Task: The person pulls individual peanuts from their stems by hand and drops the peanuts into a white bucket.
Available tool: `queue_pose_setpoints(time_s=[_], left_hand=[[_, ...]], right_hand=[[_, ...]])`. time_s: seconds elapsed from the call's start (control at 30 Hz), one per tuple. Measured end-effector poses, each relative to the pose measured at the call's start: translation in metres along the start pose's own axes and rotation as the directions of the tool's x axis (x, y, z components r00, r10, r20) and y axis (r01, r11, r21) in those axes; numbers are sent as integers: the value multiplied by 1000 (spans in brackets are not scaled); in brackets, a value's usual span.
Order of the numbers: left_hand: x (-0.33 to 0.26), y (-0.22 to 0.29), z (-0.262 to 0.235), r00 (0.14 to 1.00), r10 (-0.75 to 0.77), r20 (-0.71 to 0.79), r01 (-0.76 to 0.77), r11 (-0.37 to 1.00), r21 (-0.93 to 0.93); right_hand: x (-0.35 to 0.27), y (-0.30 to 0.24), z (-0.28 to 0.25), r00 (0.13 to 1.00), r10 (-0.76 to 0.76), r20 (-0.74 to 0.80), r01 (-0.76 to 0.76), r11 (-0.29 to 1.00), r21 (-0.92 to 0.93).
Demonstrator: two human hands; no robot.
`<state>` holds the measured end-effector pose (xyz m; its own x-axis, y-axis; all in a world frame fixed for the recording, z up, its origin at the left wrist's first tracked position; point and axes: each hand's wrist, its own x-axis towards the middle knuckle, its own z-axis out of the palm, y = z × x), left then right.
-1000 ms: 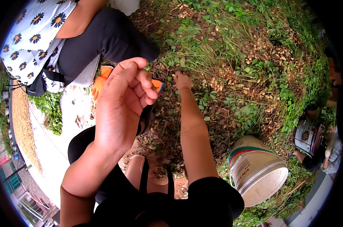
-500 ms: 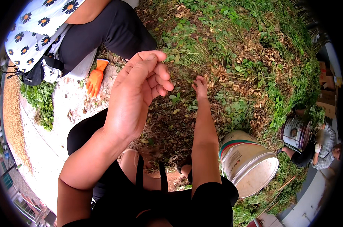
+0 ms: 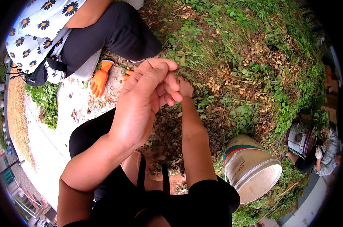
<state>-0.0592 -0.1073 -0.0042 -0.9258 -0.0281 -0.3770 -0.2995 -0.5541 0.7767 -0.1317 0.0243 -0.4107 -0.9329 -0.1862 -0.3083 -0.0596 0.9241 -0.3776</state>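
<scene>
My left hand (image 3: 139,100) is raised close to the camera, its fingers curled and the thumb pressed on the index finger. Whatever it may hold is hidden or too small to see. Farther off and lower, my right hand (image 3: 185,89) reaches into the uprooted peanut plants (image 3: 205,56). Its fingers are mostly out of sight beside the left fingertips. Brown peanut pods (image 3: 216,81) lie among the green stems and leaves just right of it. Dry leaves and soil cover the ground below my hands.
A white bucket (image 3: 241,162) lies tilted at my right. An orange glove (image 3: 100,80) rests on the pale ground. A seated person in a flowered top and dark trousers (image 3: 99,36) is at far left. Another person (image 3: 324,155) sits by a second bucket (image 3: 300,137) at far right.
My right hand has moved left, so the left fingertips now nearly meet it in view. The left hand keeps its curled shape. Part of another orange glove now shows.
</scene>
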Motion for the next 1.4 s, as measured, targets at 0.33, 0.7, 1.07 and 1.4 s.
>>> queue_pose_setpoints(time_s=[0.33,0.7,1.07,1.4], left_hand=[[3,-2,-6,1000,18,-8,-18,999,29],[2,-4,-6,998,38,44,-39,999,37],[4,-13,9,998,-4,64,1,998,55],[1,-19,13,996,-27,81,23,999,47]], right_hand=[[10,9,-6,978,209,24,-208,944,256],[-81,-17,0,912,75,404,-410,208,888],[-96,-37,118,968,-73,240,89,995,-55],[-103,-36,87,961,23,274,-41,997,60]])
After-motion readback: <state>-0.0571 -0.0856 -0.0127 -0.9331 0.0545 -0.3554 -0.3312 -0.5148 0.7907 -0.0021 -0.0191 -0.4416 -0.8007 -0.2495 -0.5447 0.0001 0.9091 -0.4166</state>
